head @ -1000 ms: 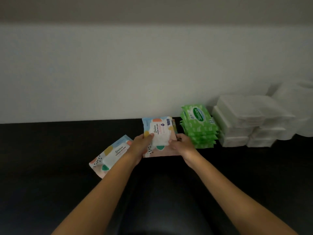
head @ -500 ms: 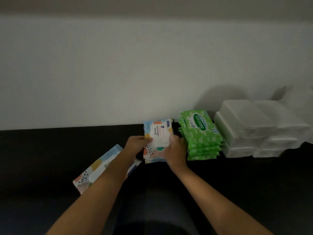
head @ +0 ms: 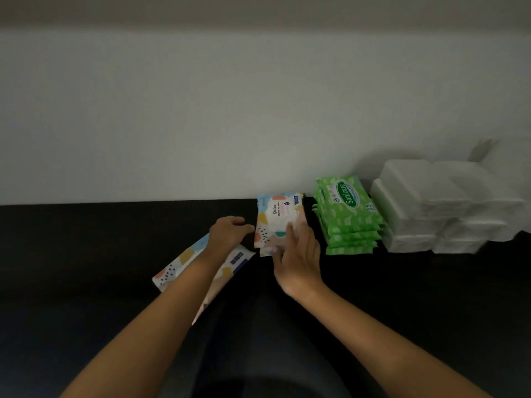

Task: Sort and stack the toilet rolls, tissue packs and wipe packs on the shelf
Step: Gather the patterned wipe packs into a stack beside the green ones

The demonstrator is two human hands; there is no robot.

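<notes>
A small stack of patterned pastel wipe packs (head: 277,216) lies on the black shelf (head: 86,242) against the white wall. My right hand (head: 298,254) rests flat on its front right corner, fingers spread. My left hand (head: 228,232) hovers just left of the stack, fingers curled, above another patterned wipe pack (head: 184,262) that lies slanted under my forearm. To the right stands a stack of green Sanicare wipe packs (head: 347,214), then piled white tissue packs (head: 431,208). Toilet rolls (head: 514,173) are only a white blur at the far right edge.
The white wall runs right behind all the stacks. Left of my hands the dark shelf stretches on bare. A dark rounded shape (head: 258,354) fills the bottom middle between my forearms.
Both hands held the top patterned pack and set it on the stack. My left hand has since come off it and drawn left; my right hand now lies open on the pack.
</notes>
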